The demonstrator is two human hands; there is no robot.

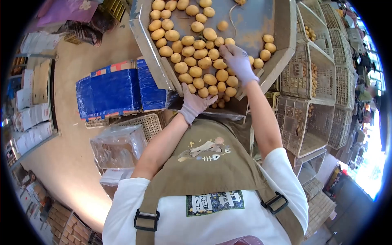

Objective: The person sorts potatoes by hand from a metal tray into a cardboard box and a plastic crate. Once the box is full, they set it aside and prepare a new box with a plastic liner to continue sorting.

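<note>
Many small, round, yellow-brown potatoes point(204, 62) lie on a blue-grey sorting tray point(251, 30) with raised sides. My left hand point(195, 104), in a pale glove, is at the tray's narrow front mouth. Its thumb and fingers are spread around the nearest potatoes, touching them from below. Farther up on the right, my gloved right hand point(238, 61) reaches over the potatoes with its fingers bent down among them. Its fingertips are partly hidden, and no potato shows in its grasp. Below the mouth, between my hands, more potatoes point(221, 103) lie in a container point(241, 107).
Stacked plastic crates point(293, 77), some with potatoes inside, stand close on the right. Left of the tray are blue-covered boxes point(108, 94) and a plastic-wrapped box point(118, 145). Shelving with cartons point(34, 118) lines the far left. A stringy root point(232, 18) lies on the tray.
</note>
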